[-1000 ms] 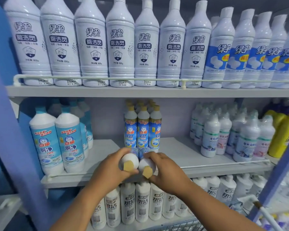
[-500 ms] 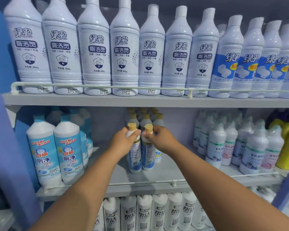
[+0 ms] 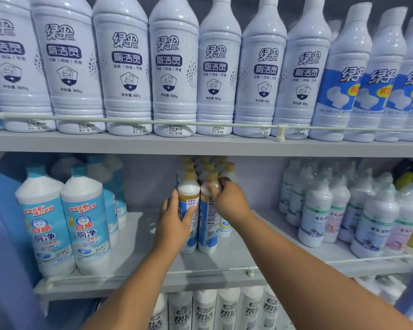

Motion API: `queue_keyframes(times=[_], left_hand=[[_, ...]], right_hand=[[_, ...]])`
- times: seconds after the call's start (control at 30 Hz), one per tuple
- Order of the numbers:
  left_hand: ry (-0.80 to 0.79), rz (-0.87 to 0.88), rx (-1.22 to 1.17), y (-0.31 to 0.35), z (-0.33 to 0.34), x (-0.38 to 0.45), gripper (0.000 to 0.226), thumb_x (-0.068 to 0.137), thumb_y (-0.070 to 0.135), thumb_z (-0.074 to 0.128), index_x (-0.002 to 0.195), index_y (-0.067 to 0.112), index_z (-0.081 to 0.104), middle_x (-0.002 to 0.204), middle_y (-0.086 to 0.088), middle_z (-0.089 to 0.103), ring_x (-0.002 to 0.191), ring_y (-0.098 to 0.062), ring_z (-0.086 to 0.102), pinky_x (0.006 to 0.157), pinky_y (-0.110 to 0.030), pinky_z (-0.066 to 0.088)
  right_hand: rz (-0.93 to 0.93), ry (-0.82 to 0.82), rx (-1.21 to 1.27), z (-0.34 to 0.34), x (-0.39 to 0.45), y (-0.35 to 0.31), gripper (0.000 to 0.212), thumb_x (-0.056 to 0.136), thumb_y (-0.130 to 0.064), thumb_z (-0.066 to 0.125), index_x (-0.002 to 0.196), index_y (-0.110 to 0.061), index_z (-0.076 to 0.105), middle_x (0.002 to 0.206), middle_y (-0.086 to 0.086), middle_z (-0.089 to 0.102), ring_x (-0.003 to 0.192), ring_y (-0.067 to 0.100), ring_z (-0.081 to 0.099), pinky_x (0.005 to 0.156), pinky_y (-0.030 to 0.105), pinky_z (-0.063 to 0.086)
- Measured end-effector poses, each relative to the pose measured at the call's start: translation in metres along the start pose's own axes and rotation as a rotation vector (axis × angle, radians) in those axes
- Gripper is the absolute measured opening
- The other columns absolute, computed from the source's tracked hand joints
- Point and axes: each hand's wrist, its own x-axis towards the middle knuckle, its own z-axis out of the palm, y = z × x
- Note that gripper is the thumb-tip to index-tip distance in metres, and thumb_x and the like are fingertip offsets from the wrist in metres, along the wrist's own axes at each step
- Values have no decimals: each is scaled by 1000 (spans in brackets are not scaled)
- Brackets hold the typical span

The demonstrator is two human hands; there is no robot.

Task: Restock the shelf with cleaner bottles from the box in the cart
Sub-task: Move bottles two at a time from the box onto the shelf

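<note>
Two slim cleaner bottles with tan caps and blue labels stand upright side by side on the middle shelf point(image 3: 138, 256). My left hand point(image 3: 174, 225) wraps the lower body of the left bottle point(image 3: 188, 194). My right hand point(image 3: 227, 198) grips the shoulder of the right bottle point(image 3: 206, 225). Both bottles rest on the shelf in front of a cluster of like bottles point(image 3: 208, 166) with tan caps. The box and the cart are out of view.
Large white bottles point(image 3: 126, 67) fill the top shelf behind a rail point(image 3: 200, 123). Big blue-label bottles point(image 3: 86, 225) stand left on the middle shelf, small white ones point(image 3: 317, 210) right. A low rail point(image 3: 153, 273) lines its front edge. White bottles point(image 3: 205, 310) sit below.
Both bottles went from tilted in front of the shelf to standing upright on it. My left hand slid from the bottle's neck down to its body. The camera moved closer.
</note>
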Motion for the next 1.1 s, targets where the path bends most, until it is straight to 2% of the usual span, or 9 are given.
queue_keyframes(times=[0.13,0.2,0.33,0.63,0.73,0.83,0.9,1.03,1.1], left_hand=[[-66,-78,-74,-19,6,-18,71,87,24,67,149,32,32,139,0,53,122,-20,56,98,-38,50],[-133,-151,-108,-32,14,-31,63,84,22,66,138,40,38,132,4,60,115,-16,61,94,-41,54],[-168,-205,-108,-45,23,-37,47,85,20,66,127,34,50,121,6,66,101,-12,65,84,-34,55],[-174,-204,-156,-54,24,-38,46,79,23,76,119,35,57,107,20,70,94,5,66,75,-20,52],[-149,-196,-160,-56,26,-36,48,76,24,80,117,35,57,110,15,70,94,3,67,78,-23,56],[-112,-182,-147,-60,29,-35,51,69,34,77,116,38,57,110,11,67,94,-2,67,84,-35,59],[-131,-193,-163,-61,30,-36,49,67,33,73,113,39,59,108,13,69,92,-1,69,85,-36,58],[-122,-215,-209,-68,32,-35,44,69,22,76,103,42,58,100,14,73,88,-3,71,85,-41,59],[-98,-207,-194,-67,32,-34,46,69,19,80,101,42,56,101,9,71,86,-3,70,83,-40,60]], right_hand=[[-43,82,268,24,-34,25,20,96,-33,63,114,-27,57,95,-19,63,88,-7,61,69,8,44],[-11,34,338,42,-54,48,32,94,-18,67,121,-28,53,105,-25,60,94,-20,56,72,-1,43],[29,-34,330,71,-72,80,47,91,-14,63,131,-33,50,120,-21,62,107,-9,60,81,3,47],[57,-9,358,71,-65,93,45,89,-13,71,124,-32,49,109,-27,54,99,-19,56,76,0,44],[30,30,255,76,-63,95,48,85,-26,71,128,-32,50,114,-15,51,107,-2,55,94,22,51],[2,-7,296,78,-63,96,50,84,-20,66,130,-34,52,120,-15,60,109,0,59,95,32,55],[7,-9,314,77,-62,99,47,85,-18,68,127,-34,53,119,-16,61,107,-4,60,94,29,55],[41,12,276,78,-60,105,51,82,-21,76,125,-31,50,114,-11,48,101,-11,50,82,-1,41],[25,27,250,81,-61,105,52,80,-21,74,126,-30,52,113,-12,48,105,-3,52,90,10,45]])
